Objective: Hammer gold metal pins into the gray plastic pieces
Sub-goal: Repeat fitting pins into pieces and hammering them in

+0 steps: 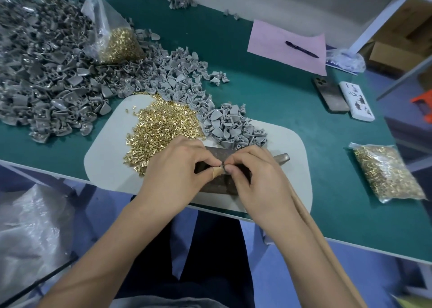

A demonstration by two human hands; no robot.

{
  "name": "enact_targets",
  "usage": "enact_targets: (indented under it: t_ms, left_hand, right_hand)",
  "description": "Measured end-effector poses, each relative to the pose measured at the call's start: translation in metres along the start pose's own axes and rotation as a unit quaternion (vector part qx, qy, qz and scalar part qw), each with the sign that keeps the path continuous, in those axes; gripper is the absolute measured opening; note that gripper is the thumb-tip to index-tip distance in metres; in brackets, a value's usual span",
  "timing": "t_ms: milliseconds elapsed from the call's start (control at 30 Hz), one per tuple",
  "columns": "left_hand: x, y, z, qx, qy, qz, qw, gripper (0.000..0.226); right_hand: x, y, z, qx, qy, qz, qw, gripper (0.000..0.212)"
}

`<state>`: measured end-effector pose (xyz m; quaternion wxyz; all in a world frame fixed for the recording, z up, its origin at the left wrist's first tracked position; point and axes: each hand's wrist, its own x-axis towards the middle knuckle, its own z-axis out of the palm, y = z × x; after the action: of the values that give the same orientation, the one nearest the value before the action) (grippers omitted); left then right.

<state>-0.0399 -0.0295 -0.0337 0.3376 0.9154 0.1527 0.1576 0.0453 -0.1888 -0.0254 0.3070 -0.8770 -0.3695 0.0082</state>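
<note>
Gold pins (161, 125) and gray pieces (231, 126) heaped just beyond fingertips (216, 162); bare green mat (315, 148) right of them.

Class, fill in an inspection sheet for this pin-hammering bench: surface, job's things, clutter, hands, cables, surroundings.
Surface: green table with a white mat at its near edge.
Job's things: loose gold pins and gray pieces heaped on the mat; large gray pile behind; dark metal block; hammer beside the right hand.
Clutter: bags of pins; pink paper with pen; phone; white box.
Hands: left hand and right hand pinch a small gray piece over the block.
Cables: nothing seen.
Surroundings: cardboard boxes right; plastic sheeting lower left.
</note>
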Motion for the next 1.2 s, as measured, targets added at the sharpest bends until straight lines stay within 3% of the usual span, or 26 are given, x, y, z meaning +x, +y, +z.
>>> enact_targets:
  t_ms: [200, 367, 600, 900, 1000, 1067, 1200]
  left_hand:
    - [0.0, -0.001, 0.001, 0.007, 0.001, 0.0, 1.0, 0.009]
    - [-0.001, 0.001, 0.002, 0.007, 0.007, 0.001, 1.0, 0.009]
    - [0.001, 0.0, 0.0, 0.032, 0.002, 0.006, 0.999, 0.011]
    - [-0.002, 0.001, 0.004, 0.042, 0.015, 0.016, 0.999, 0.01]
    - [-0.002, 0.001, 0.005, 0.035, 0.014, 0.014, 0.999, 0.007]
    - [-0.003, 0.0, 0.006, 0.032, 0.014, 0.014, 0.999, 0.006]
    - [-0.001, 0.002, 0.005, 0.047, 0.017, 0.017, 0.999, 0.007]
  right_hand:
    - [0.006, -0.007, -0.002, -0.12, -0.003, -0.052, 0.991, 0.003]
    - [0.0, 0.004, 0.004, -0.029, 0.042, -0.011, 0.999, 0.004]
    - [-0.006, 0.005, 0.013, 0.015, 0.084, 0.045, 0.995, 0.007]
    - [-0.011, 0.011, 0.015, 0.042, 0.107, 0.04, 0.993, 0.009]
    - [-0.019, 0.027, 0.001, 0.07, 0.173, 0.075, 0.98, 0.013]
    - [-0.03, 0.045, -0.01, 0.023, 0.206, 0.129, 0.97, 0.014]
    - [-0.049, 0.067, -0.018, -0.123, 0.052, 0.264, 0.955, 0.035]
